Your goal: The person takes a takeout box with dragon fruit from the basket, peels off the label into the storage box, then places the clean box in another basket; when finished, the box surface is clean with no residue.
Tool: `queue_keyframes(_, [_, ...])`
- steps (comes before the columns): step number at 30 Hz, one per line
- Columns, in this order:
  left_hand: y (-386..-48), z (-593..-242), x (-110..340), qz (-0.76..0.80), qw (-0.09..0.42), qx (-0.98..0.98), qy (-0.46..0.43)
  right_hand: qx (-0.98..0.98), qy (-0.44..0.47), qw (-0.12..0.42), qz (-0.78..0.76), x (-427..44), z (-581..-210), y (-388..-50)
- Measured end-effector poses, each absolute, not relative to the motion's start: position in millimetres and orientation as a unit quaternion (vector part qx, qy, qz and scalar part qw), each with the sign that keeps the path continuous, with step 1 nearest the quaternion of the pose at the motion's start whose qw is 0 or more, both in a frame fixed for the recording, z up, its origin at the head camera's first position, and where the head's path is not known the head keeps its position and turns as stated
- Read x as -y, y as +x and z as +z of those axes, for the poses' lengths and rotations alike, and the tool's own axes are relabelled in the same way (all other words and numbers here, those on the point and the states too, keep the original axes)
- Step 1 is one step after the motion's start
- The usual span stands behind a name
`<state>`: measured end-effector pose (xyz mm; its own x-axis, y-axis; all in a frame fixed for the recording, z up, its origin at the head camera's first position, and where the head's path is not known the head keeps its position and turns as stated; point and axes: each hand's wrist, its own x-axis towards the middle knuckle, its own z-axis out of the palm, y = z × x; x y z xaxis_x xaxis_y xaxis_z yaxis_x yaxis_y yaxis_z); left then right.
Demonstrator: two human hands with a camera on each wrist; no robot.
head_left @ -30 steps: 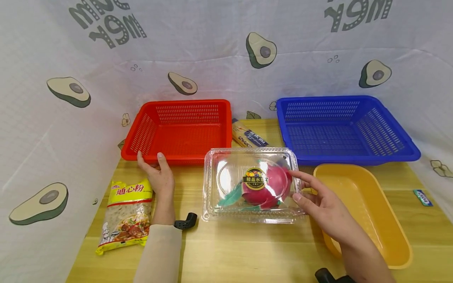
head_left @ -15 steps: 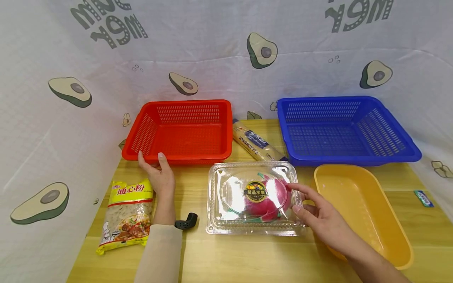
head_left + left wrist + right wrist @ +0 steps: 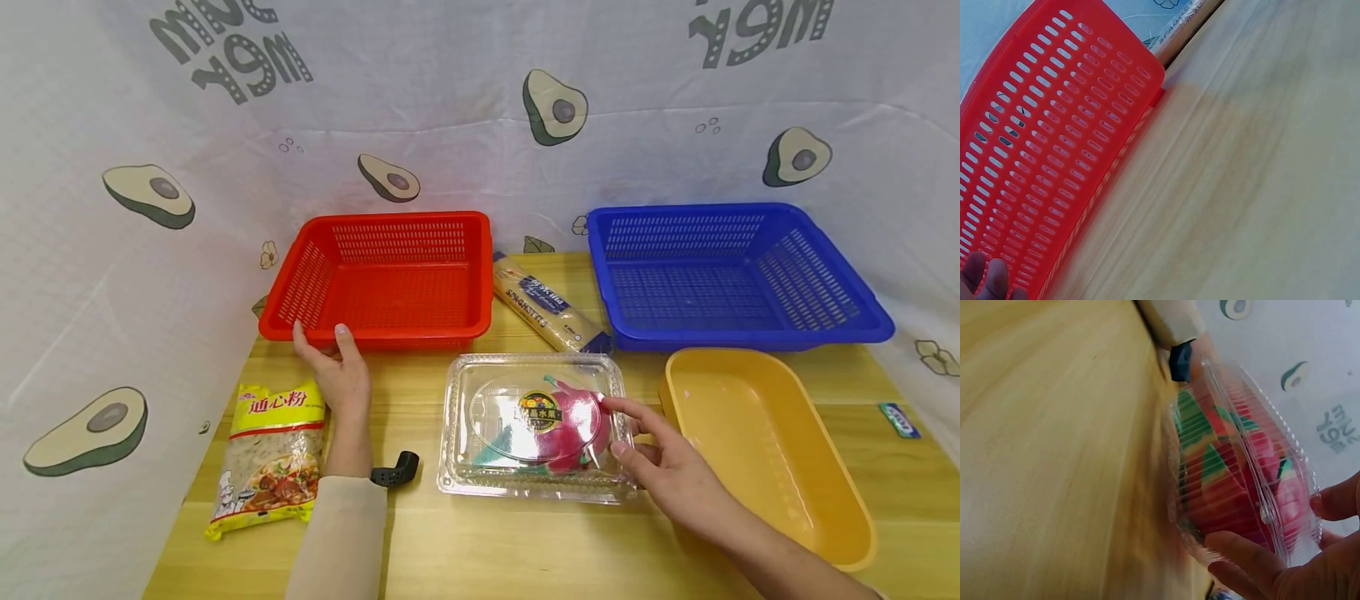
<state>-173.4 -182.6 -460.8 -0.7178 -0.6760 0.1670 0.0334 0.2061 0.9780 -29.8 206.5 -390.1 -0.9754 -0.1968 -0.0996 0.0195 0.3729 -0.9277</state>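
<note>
A clear plastic clamshell fruit box (image 3: 487, 425) is in the middle of the head view. Inside it lies a red-pink dragon fruit (image 3: 581, 429) with green tips, and a round label sits on the lid. My right hand (image 3: 671, 467) grips the box's right end, thumb and fingers on its edges, as the right wrist view also shows. Whether the box's whole base touches the table I cannot tell. At the front left of the red basket (image 3: 375, 337), my left hand (image 3: 341, 375) has loose fingers close to the wall; contact is unclear.
A yellow bag of pasta (image 3: 270, 458) lies left of my left arm. Behind the box, a spaghetti packet (image 3: 547, 304) lies between the red basket and a blue basket (image 3: 742, 337). A yellow tray (image 3: 765, 450) and a small green-blue packet (image 3: 898, 420) are at right.
The fruit box has come down and toward me with my right hand, then settled flatter, uncovering more of the spaghetti packet. My left hand has stayed put.
</note>
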Motion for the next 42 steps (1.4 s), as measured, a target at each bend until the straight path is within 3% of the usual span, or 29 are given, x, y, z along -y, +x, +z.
queue_keyframes(25, [-172.0,-460.0,181.3,-0.592,0.284,0.717,0.236,-0.848,-0.012,0.181,-0.498,-207.6,-387.7,-37.4])
queue_keyframes(30, [-171.5,-459.4,181.1,-0.593,0.28,0.717,0.239,-0.871,-0.033,0.148,-0.468,-207.6,-384.2,-39.0])
queue_keyframes(38, [-158.6,-450.2,168.6,-0.533,0.242,0.772,0.247,-0.909,-0.099,0.009,-0.404,-198.0,-369.6,-44.2])
queue_keyframes(42, [-148.4,-445.5,160.8,-0.478,0.23,0.814,0.237,-0.922,-0.105,-0.006,-0.373,-194.0,-356.2,-50.9])
